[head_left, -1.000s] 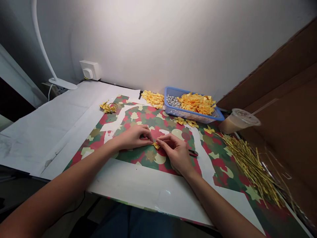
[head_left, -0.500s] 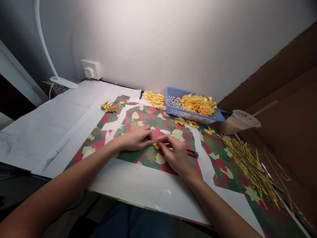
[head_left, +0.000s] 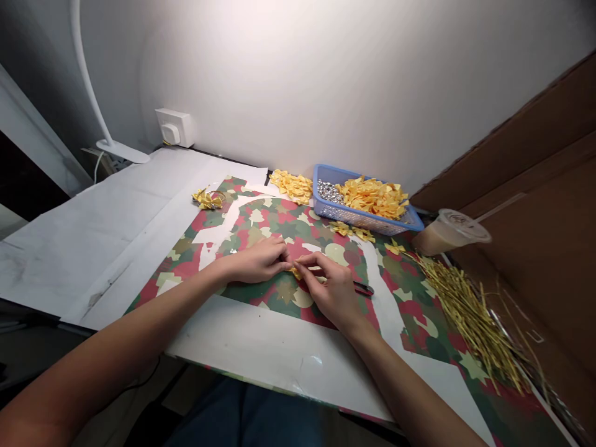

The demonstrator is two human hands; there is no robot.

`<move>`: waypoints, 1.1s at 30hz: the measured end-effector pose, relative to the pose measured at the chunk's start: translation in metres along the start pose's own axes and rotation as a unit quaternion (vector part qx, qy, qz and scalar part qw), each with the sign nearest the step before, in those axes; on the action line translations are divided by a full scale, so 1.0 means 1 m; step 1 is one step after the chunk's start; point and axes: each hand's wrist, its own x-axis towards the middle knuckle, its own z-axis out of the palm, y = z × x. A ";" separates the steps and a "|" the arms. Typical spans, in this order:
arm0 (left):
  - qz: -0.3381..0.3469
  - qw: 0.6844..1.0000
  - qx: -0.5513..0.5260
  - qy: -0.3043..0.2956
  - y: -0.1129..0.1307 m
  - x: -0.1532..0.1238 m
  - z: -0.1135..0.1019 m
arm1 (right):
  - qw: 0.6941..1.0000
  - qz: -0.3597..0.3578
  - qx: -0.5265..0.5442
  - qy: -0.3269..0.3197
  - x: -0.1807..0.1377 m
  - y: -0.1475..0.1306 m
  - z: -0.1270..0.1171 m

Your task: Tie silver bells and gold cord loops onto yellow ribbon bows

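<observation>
Over the middle of the patterned mat, my left hand [head_left: 266,259] and my right hand [head_left: 328,282] meet fingertip to fingertip. Between them is a small yellow ribbon bow [head_left: 295,273], mostly hidden by the fingers. Both hands are closed in a pinch on it. Beside the right hand lies a slim tool with a dark red and black handle [head_left: 364,288], partly covered by that hand. Just beyond the hands, a few yellow bows [head_left: 342,228] lie in front of the blue basket [head_left: 367,222].
The basket holds yellow bows and silver beads. Another heap of yellow bows [head_left: 291,185] lies left of it, and a small bunch [head_left: 207,198] farther left. At right are a lidded drink cup [head_left: 447,233] and a bundle of golden stems [head_left: 470,316]. A white lamp [head_left: 121,151] stands back left.
Both hands hold almost the same pose around the yellow bow. The whole view has shifted slightly; nothing else visibly moves.
</observation>
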 end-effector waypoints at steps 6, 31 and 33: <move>-0.001 1.000 -0.029 0.005 0.006 0.000 -0.001 | 1.000 -0.014 -0.023 0.008 0.001 -0.001 -0.002; -0.110 0.889 -0.428 0.120 0.022 0.003 0.013 | 0.995 0.049 0.079 0.039 0.007 -0.008 -0.001; -0.106 0.888 -0.430 0.127 0.020 0.004 0.015 | 0.996 0.044 0.069 0.040 0.007 -0.007 -0.001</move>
